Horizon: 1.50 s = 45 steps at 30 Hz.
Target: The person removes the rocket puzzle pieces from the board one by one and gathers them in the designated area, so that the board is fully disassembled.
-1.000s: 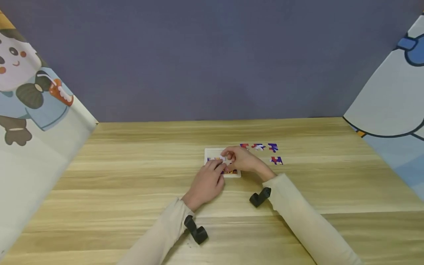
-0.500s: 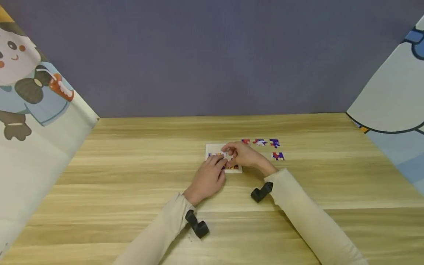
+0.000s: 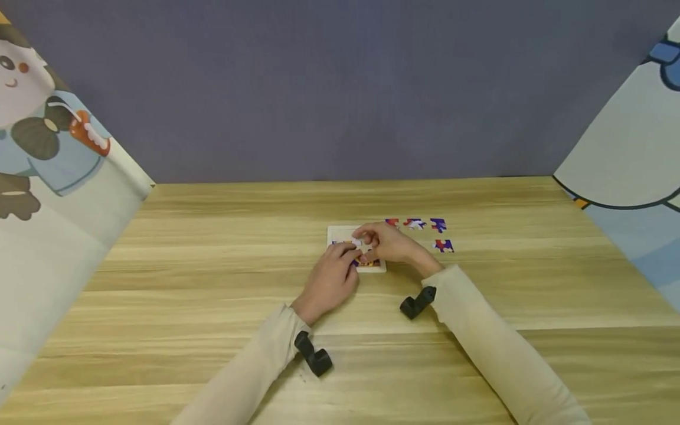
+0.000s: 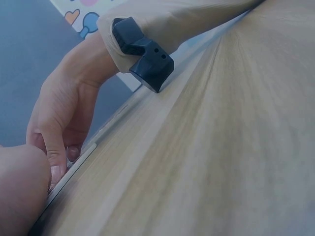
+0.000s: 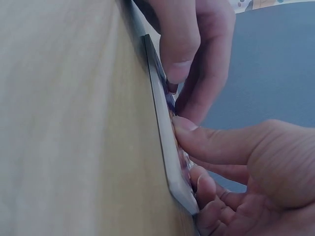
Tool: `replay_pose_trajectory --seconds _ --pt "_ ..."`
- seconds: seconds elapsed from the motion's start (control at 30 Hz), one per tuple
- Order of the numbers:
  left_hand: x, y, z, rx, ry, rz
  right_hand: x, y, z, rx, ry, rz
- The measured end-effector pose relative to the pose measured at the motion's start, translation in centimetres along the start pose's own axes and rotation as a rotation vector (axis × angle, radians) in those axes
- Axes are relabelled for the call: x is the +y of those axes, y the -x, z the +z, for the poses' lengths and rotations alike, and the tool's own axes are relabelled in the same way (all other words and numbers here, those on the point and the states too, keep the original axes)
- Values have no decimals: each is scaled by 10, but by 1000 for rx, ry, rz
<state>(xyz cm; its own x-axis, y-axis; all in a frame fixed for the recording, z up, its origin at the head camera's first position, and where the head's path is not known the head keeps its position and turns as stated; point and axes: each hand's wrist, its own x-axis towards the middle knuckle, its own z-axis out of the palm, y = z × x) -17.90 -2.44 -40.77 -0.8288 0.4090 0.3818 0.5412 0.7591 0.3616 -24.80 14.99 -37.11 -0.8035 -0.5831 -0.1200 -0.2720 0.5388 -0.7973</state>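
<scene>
A small white-framed jigsaw puzzle (image 3: 340,232) lies on the table, its colourful pieces partly covered by both hands. My left hand (image 3: 328,283) rests at its near left side, fingers reaching over the picture. From the right comes my right hand (image 3: 390,243), thumb and bent fingers down on the puzzle. In the right wrist view the right thumb (image 5: 187,130) touches the picture close to the left fingertips, where a small reddish edge (image 5: 172,88) shows. I cannot tell whether the right fingers pinch a piece.
Loose jigsaw pieces lie right of the puzzle: a red one (image 3: 392,222), a white-and-purple one (image 3: 415,224), a purple one (image 3: 438,225) and a red-and-purple one (image 3: 443,245) nearer. A dark panel (image 3: 340,88) stands behind the wooden table (image 3: 239,236).
Both hands keep nearly the same place on the puzzle, with only slight finger movement. The head view has shifted a little, and the loose pieces lie as before.
</scene>
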Motion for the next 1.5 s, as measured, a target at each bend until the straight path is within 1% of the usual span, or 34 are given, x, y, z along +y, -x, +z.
replay_pose_trajectory --seconds 0.13,0.3,0.4,0.53,0.7,0.83,1.07,1.33,1.5 --pt "0 0 -2 54 -10 -48 1 -2 0 -3 -7 7" --pt "-1 -1 -2 97 -26 -154 0 -3 0 -2 -23 12" --pt "-1 -1 -2 109 -34 -201 0 -2 0 -3 -35 7" --pt "-1 -1 0 102 -43 -230 0 -1 -1 -10 -44 2" --pt "0 -2 -1 79 -58 -235 2 -1 -2 -11 -63 9" --pt "0 -2 -1 73 -73 -232 4 -2 -3 -3 -67 14" --pt "1 -1 0 67 -87 -239 5 -2 -1 -4 -62 -14" --pt "0 1 -1 73 -102 -232 6 -3 0 8 -80 -10" --pt "1 1 -2 68 -122 -226 7 -1 1 16 -68 -16"
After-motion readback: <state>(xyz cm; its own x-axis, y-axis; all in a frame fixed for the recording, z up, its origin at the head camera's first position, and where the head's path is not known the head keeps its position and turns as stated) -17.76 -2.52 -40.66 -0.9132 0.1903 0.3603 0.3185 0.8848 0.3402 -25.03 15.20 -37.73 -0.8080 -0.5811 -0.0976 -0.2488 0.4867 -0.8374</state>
